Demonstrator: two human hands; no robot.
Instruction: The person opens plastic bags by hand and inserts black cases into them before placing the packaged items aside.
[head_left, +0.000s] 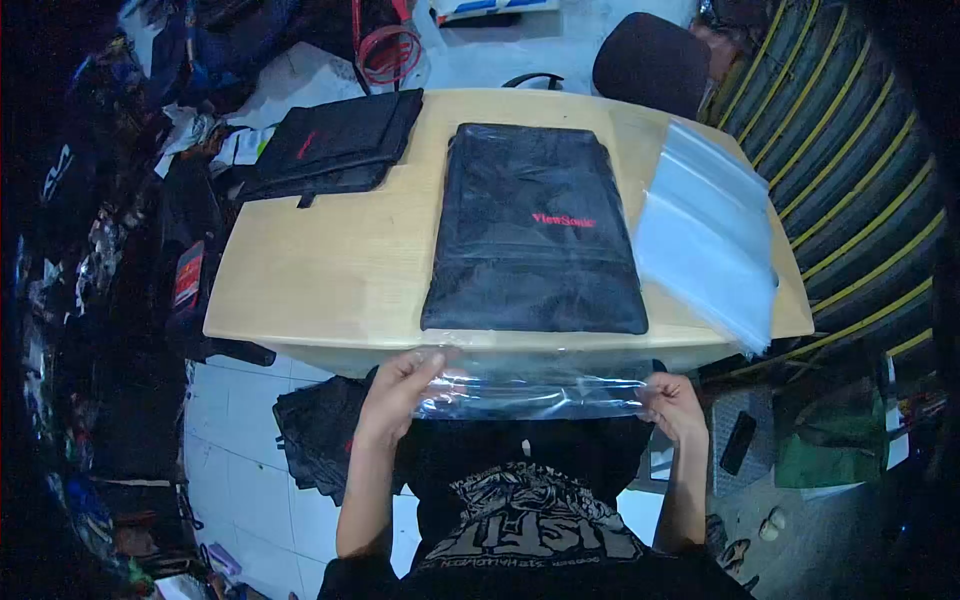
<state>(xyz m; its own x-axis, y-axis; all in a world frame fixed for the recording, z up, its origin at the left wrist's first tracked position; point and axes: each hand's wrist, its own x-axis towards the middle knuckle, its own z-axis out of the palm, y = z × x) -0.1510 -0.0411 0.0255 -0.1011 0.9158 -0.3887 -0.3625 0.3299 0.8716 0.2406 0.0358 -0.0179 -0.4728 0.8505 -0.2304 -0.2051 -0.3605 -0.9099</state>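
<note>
On the table lies a flat black bag (530,230) with red "ViewSonic" lettering, covered by a clear plastic sleeve. The sleeve's loose clear end (540,385) hangs past the near table edge, in front of my body. My left hand (400,390) pinches the left corner of that end, thumb on top. At the opposite corner, my right hand (675,405) is closed on the plastic, and the film stretches between both hands. To the right of the bag rests a stack of clear plastic sleeves (705,230).
More black bags (335,145) are piled at the table's far left corner. A dark round-topped seat (650,65) stands behind the wooden table (310,260). Black fabric (320,435) lies below on the left. A phone-like black object (738,443) and green bag (830,430) are at lower right.
</note>
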